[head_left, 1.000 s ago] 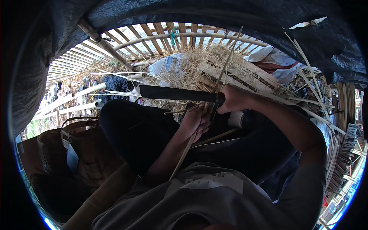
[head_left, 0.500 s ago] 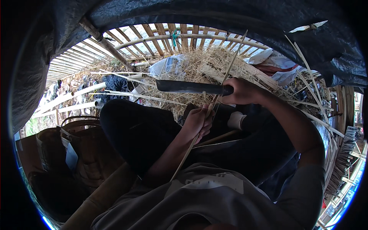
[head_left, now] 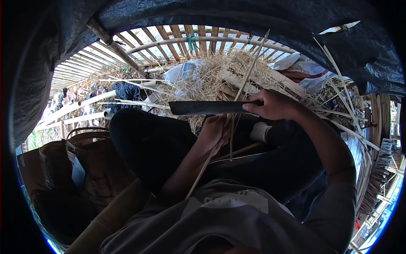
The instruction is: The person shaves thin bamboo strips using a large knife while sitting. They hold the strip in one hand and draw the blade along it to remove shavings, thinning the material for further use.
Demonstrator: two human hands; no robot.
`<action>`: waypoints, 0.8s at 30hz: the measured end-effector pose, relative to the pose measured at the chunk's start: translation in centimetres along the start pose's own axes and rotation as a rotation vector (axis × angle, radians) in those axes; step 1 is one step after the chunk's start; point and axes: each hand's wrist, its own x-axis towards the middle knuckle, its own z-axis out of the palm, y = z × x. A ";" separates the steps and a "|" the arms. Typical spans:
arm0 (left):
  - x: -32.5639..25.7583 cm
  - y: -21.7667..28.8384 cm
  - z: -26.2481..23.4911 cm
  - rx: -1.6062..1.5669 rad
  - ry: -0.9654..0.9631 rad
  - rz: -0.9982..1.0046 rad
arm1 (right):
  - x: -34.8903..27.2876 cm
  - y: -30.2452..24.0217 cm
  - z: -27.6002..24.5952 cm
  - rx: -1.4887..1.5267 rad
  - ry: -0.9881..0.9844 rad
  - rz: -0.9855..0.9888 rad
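Note:
My right hand (head_left: 270, 106) is closed round the handle of a broad dark knife (head_left: 203, 108), whose blade points left above my lap. A long, thin bamboo strip (head_left: 253, 70) runs past the blade, and its far part rises toward the slatted wall. My left hand (head_left: 213, 131) is closed round the strip just below the blade. The strip's near end passes under my left forearm side toward my shirt. A thin sliver (head_left: 231, 144) hangs down beside my left hand; the blade partly hides where it joins the strip.
A pile of pale shavings (head_left: 237, 63) lies ahead, with a clear plastic bag (head_left: 182, 76) on it. Bamboo poles (head_left: 84, 101) stick out at the left. Beside my left knee stand brown woven baskets (head_left: 97, 165). Loose strips (head_left: 338, 80) lean at the right, under a dark tarp (head_left: 237, 15).
The knife has come slightly nearer and turned, showing more of its blade side. A thin sliver now hangs lower beside my left hand.

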 end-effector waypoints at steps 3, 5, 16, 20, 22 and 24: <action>0.3 -0.6 0.1 0.003 -0.018 0.029 | -0.5 -1.4 -0.9 0.030 -0.103 0.130; 0.3 -0.6 0.1 0.017 -0.001 0.025 | -0.5 -2.4 -0.9 0.075 -0.110 0.212; -0.7 0.6 0.0 -0.029 -0.032 0.006 | 1.5 1.2 1.7 0.065 0.235 -0.151; -0.9 0.9 0.3 -0.005 -0.010 -0.006 | 0.5 1.0 1.2 -0.007 0.214 -0.258; -0.8 0.9 0.4 -0.003 -0.001 -0.016 | 0.0 0.5 1.3 -0.072 0.251 -0.246; -0.4 0.4 -0.1 -0.004 -0.017 -0.005 | -0.3 -1.2 1.5 -0.139 0.291 -0.187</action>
